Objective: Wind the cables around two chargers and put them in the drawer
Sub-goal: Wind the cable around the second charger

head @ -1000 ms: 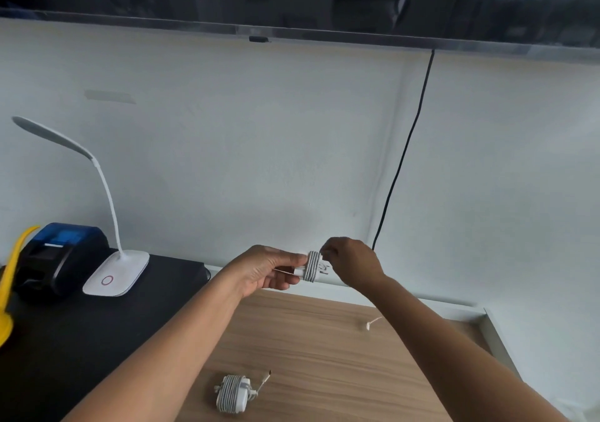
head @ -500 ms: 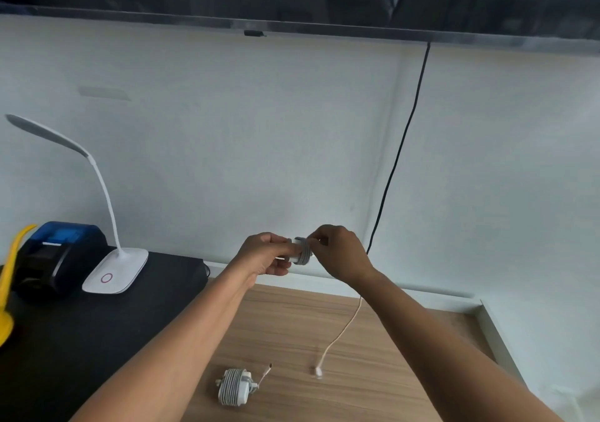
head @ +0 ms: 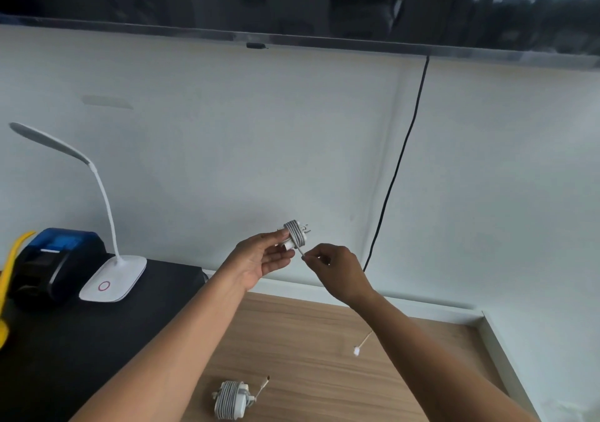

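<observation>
My left hand holds a white charger in the air by its fingertips, prongs pointing right, with grey-white cable wound around its body. Just right of it, my right hand pinches the loose cable a short way from the charger. The cable's free end with its white plug hangs below my right forearm, over the wooden desk. A second white charger lies on the desk near the bottom edge, its cable wound around it and a short tail sticking out. No drawer is in view.
A black surface at left carries a white desk lamp, a blue-and-black device and a yellow object. A black cord runs down the white wall. A white rim edges the desk at right.
My hands have separated; the right hand has dropped below and right of the charger while pinching the cable. The hanging plug end has swung from the desk's middle to the right.
</observation>
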